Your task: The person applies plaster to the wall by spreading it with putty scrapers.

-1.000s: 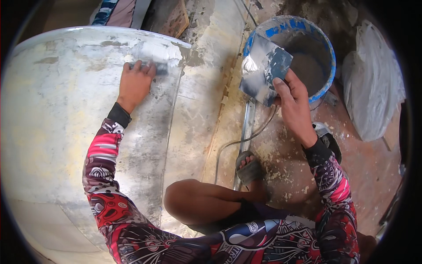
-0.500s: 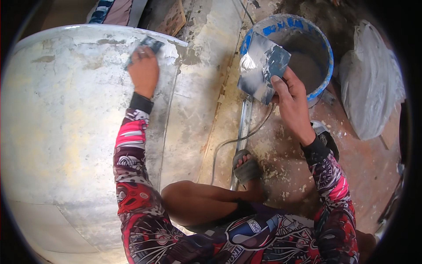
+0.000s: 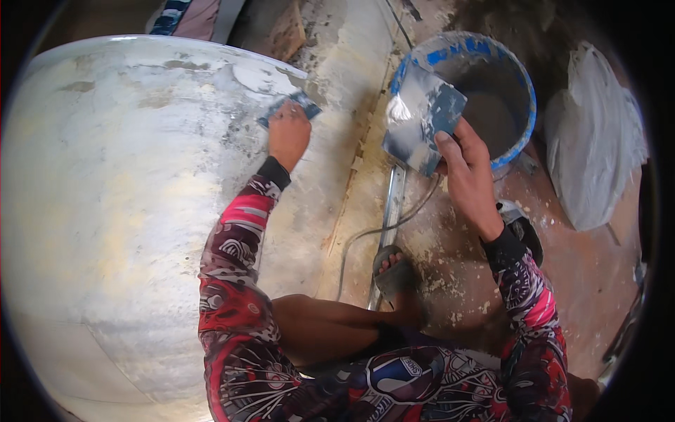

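My left hand point(image 3: 288, 135) presses a small flat putty scraper point(image 3: 290, 107) against the upper right of a large pale rounded surface point(image 3: 119, 197), beside a fresh white patch of filler point(image 3: 256, 79). My right hand point(image 3: 464, 165) holds a flat metal plate point(image 3: 423, 117) smeared with grey-white filler, tilted, just over the left rim of a blue bucket point(image 3: 517, 77). The bucket holds grey paste.
A white plastic bag point(image 3: 594, 148) lies right of the bucket. A metal rail point(image 3: 390, 218) and a thin cable point(image 3: 380, 228) run along the dusty floor past my sandalled foot point(image 3: 394, 271). My bent knee point(image 3: 316, 323) sits low in the middle.
My left hand swept the scraper up the rounded surface and then to the right, near its edge. My right hand kept the plate by the bucket, shifting it slightly.
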### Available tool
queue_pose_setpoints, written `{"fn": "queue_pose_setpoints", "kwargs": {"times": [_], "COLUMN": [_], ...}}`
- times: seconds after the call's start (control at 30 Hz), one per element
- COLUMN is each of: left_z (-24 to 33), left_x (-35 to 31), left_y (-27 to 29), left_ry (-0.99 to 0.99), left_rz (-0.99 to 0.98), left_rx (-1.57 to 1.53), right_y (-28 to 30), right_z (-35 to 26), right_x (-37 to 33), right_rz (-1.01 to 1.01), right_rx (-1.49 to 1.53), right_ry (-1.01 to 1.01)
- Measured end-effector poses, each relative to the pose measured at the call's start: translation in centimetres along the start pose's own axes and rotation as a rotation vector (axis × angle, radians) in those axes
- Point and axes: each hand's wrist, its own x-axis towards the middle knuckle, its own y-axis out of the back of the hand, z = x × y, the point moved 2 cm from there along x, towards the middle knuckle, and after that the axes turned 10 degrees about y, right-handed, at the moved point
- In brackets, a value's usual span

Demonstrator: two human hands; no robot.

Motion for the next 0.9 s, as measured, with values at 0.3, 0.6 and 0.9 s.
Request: {"fn": "queue_pose_setpoints", "kwargs": {"times": [0.3, 0.6, 0.9], "left_z": [-2.9, -0.2, 1.3], "left_x": [-3.6, -9.2, -12.0], "left_y": [7.3, 11.4, 11.3], "left_ry": [0.256, 0.722, 0.668], "left_rz": [-0.187, -0.381, -0.368], "left_rx": [-0.514, -2.495, -2.583], "right_y": [0.3, -2.5, -3.4], "right_z": [0.6, 2.7, 3.7], "right_x": [-0.3, -2.4, -3.2], "right_rz": [-0.018, -0.074, -0.044], "right_rx": [0.099, 0.249, 0.323], "right_ry": [-0.096, -0.27, -0.43]}}
